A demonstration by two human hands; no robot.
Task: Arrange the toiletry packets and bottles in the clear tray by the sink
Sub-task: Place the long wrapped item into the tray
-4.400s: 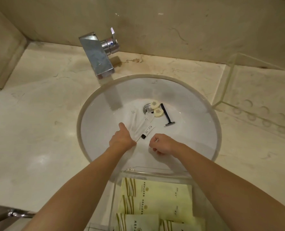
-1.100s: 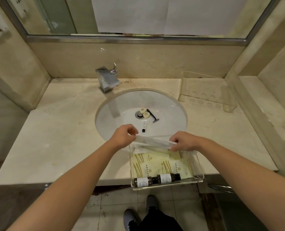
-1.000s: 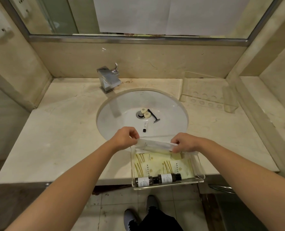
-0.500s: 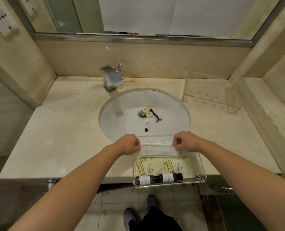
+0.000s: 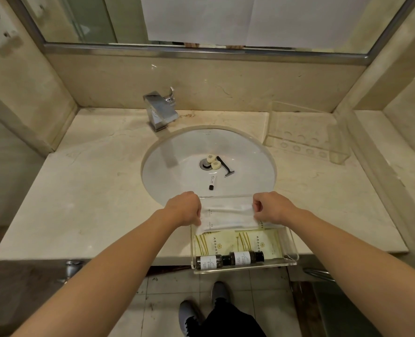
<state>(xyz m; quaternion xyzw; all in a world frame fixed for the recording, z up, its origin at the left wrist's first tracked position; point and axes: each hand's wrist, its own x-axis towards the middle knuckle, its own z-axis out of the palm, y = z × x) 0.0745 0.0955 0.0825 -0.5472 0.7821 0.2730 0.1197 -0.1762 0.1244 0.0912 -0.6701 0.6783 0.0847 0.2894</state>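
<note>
The clear tray (image 5: 292, 242) sat at the front edge of the table (image 5: 92, 203), just my side of the sink (image 5: 250, 152), its near lip hanging a little past the edge. I had the left hand (image 5: 183, 209) and the right hand (image 5: 272, 207) each pinching one end of the white packets (image 5: 228, 215), both grips closed on them, so the stack was stretched flat between them and lay level across the far end of the tray. That two-ended hold made sense to me: thin limp sachets would sag or fan out from a one-handed pinch. I judged they were low enough to be touching or nearly touching what lay beneath, though I could not tell for certain.

Below the white ones, the yellow packets (image 5: 235, 243) lay flat side by side on the tray floor, and the two dark bottles (image 5: 229, 260) lay on their sides end to end along the near wall, where the wall would stop them rolling.

Out in the sink, a small tube (image 5: 212, 182), two round soaps (image 5: 213, 161) by the drain and a razor (image 5: 226, 167) were waiting, so I reckoned the job was about half done. A second clear holder (image 5: 306, 135) stood well apart at the back right. My worry was that overhanging lip: pressing down near it could tip the tray.
</note>
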